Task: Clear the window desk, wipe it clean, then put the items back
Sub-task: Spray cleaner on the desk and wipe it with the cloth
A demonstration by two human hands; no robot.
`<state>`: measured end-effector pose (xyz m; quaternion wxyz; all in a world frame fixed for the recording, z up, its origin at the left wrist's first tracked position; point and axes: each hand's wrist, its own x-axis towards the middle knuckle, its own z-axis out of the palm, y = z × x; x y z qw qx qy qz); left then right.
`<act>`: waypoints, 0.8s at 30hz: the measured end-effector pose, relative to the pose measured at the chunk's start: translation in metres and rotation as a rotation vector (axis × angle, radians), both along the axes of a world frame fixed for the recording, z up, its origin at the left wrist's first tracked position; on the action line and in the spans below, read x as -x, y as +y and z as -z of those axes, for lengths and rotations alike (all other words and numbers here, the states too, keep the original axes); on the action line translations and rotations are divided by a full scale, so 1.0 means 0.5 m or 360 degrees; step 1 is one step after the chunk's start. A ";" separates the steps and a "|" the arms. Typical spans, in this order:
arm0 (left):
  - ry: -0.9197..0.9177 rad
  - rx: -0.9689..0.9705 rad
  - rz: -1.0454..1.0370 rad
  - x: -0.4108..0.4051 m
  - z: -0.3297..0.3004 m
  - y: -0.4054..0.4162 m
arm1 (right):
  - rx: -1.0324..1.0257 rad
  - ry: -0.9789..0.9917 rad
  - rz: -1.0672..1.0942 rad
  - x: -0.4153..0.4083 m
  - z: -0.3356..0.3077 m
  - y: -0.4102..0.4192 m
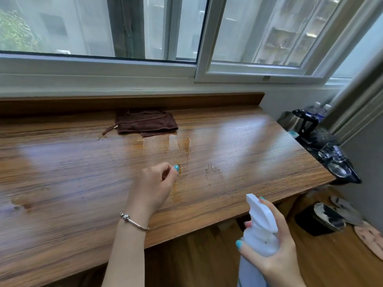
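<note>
The wooden window desk (72,172) runs across the view, with wet streaks and drops near its middle. A folded brown cloth (146,123) lies at the back against the raised ledge. My left hand (154,186) hovers over the desk's middle with its fingers loosely curled, holding nothing. My right hand (275,251) grips a white spray bottle (260,230) in front of the desk's near edge, its nozzle pointing toward the desk.
Past the desk's right end sits a black tray (350,175) with a kettle (298,122), glasses (336,160) and water bottles. Slippers (371,238) and a dark bin (315,222) are on the floor at the right. The sliding window (248,38) is behind the desk.
</note>
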<state>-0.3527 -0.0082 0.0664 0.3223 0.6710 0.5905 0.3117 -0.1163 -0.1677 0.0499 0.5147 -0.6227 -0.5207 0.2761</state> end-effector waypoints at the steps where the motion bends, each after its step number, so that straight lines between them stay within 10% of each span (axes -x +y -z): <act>1: -0.0008 -0.0004 0.0018 -0.012 -0.002 0.004 | -0.0011 0.0003 0.0013 -0.010 -0.004 0.003; 24: 0.0093 0.0039 -0.0289 -0.359 -0.020 0.031 | -0.0104 0.0067 -0.0484 -0.395 -0.141 0.259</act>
